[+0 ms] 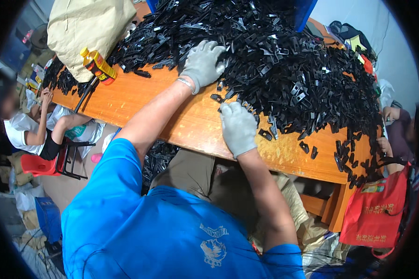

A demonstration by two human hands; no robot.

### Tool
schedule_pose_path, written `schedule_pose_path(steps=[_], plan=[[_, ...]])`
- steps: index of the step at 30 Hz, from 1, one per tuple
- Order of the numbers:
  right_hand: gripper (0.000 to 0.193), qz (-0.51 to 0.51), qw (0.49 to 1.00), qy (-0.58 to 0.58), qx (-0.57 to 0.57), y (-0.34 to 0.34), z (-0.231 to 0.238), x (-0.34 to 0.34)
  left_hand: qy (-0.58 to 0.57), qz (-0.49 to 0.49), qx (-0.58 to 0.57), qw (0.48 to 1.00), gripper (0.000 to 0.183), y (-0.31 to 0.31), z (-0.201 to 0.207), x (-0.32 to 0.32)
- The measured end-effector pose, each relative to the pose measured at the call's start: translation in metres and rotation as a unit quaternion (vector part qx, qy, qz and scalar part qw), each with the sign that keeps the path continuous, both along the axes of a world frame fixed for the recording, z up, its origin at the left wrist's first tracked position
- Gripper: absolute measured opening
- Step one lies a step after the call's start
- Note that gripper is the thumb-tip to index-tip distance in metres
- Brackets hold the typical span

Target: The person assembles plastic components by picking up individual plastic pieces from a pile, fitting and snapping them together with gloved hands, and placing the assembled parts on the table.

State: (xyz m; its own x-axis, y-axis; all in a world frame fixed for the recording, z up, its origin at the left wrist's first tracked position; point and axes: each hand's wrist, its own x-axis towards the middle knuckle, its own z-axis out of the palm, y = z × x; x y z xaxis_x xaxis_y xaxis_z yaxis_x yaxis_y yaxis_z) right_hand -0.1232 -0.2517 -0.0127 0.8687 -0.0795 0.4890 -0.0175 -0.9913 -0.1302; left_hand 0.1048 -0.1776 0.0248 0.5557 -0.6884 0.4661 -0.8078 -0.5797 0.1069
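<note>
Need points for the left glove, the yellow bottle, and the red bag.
Left hand (202, 63), head view, back of grey glove.
Yellow bottle (99, 66), head view, middle of body.
Red bag (373, 209), head view, front panel.

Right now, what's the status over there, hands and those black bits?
Left hand gloved, flat on the pile of black plastic clips. Right hand gloved, at the pile's near edge; grip unclear. Yellow bottle off left, nothing blocking.

The heap of black plastic clips (284, 60) runs past the top edge, individual pieces too small to distinguish. The right hand (238, 129) hides its fingertips (glove palm down). The blue bin (307, 11) is cropped.
</note>
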Motion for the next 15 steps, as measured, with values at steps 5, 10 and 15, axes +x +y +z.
schedule_pose_path(steps=[5,10,15], plan=[[0.020,-0.013,0.999,0.045,0.022,0.001,0.000,0.001,-0.033,-0.022,0.054,0.998,0.052,-0.001,0.007,0.001],[0.019,-0.003,0.998,0.050,0.027,-0.001,0.006,-0.001,-0.019,-0.037,0.083,0.996,0.060,0.019,0.006,-0.009],[0.022,-0.007,0.998,0.031,0.053,0.000,0.001,-0.001,-0.048,-0.112,0.023,0.992,0.044,0.059,-0.014,-0.007]])
